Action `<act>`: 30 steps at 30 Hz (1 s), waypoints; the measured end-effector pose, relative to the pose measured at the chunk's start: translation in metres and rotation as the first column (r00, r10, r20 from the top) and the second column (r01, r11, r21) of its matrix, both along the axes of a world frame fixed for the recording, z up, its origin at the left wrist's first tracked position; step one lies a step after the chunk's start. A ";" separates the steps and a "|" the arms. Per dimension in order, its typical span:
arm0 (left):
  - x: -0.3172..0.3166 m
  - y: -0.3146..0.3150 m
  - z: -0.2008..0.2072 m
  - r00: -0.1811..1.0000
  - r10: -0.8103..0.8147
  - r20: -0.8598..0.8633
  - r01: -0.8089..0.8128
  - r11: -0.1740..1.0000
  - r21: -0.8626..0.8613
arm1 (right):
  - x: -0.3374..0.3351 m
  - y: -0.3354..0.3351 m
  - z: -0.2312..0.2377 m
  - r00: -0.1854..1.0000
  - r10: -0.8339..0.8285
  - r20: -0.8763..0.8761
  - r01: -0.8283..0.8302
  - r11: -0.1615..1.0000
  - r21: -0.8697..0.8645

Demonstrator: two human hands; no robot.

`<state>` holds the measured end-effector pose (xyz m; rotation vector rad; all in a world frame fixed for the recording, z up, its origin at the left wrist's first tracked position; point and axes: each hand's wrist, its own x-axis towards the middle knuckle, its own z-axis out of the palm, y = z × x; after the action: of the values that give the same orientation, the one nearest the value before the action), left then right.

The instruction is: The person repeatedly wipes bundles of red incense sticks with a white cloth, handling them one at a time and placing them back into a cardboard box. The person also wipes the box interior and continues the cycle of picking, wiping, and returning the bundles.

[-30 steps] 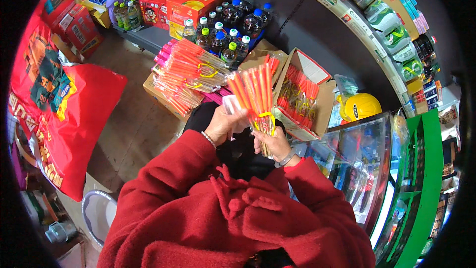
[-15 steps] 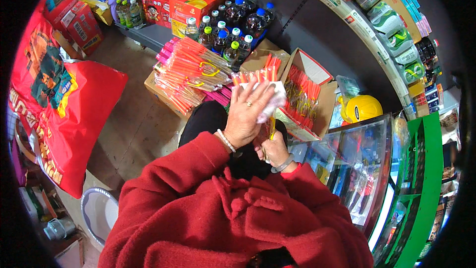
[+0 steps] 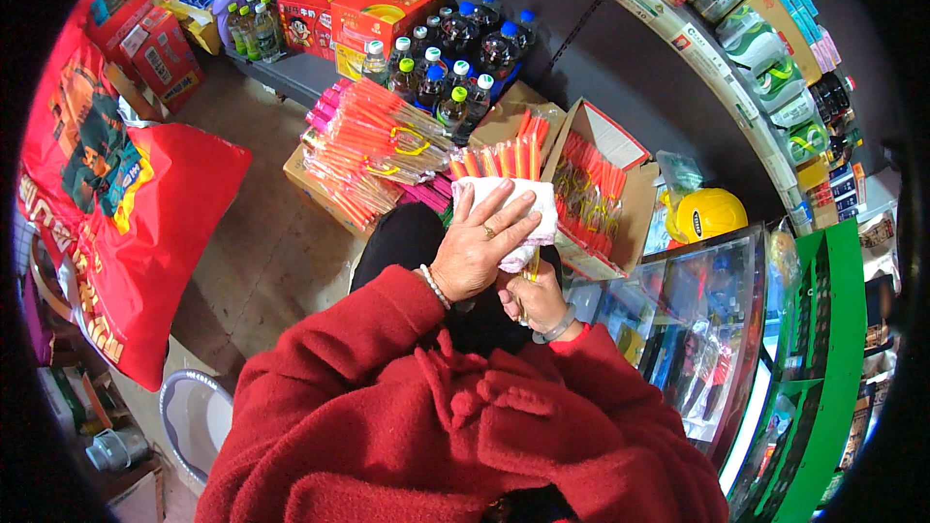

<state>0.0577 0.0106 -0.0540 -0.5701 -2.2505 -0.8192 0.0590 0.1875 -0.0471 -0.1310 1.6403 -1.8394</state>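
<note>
At the far left we see a big red plastic sack with printed pictures (image 3: 116, 232) slumped on the concrete floor (image 3: 262, 242). Right of it, a heap of clear-wrapped orange and pink stick packets (image 3: 373, 140) lies on a low brown cardboard carton (image 3: 315, 189), with dark drink bottles with coloured caps (image 3: 450, 53) standing behind.

Our left hand (image 3: 477, 244) lies flat, fingers spread, pressing a white folded cloth (image 3: 528, 218) against a bundle of orange sticks (image 3: 504, 157); it covers the cloth rather than closing round it. Our right hand (image 3: 531, 298) sits just below, fingers curled shut round the bundle's lower end. The bundle stands upright between the heap and an open cardboard box of more orange sticks (image 3: 601, 194). Further right are a yellow hard hat (image 3: 709, 215) and a glass display counter (image 3: 707, 329).
</note>
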 end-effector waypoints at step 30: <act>-0.003 -0.011 -0.004 0.631 -0.754 -0.183 -0.176 -0.368 0.913 | 0.001 -0.012 0.008 0.971 0.123 0.206 -0.093 0.984 -0.153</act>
<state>0.0551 -0.0002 -0.0579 -0.0494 -0.6449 -3.1366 0.0605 0.1756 -0.0394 -0.0782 1.3288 -1.8180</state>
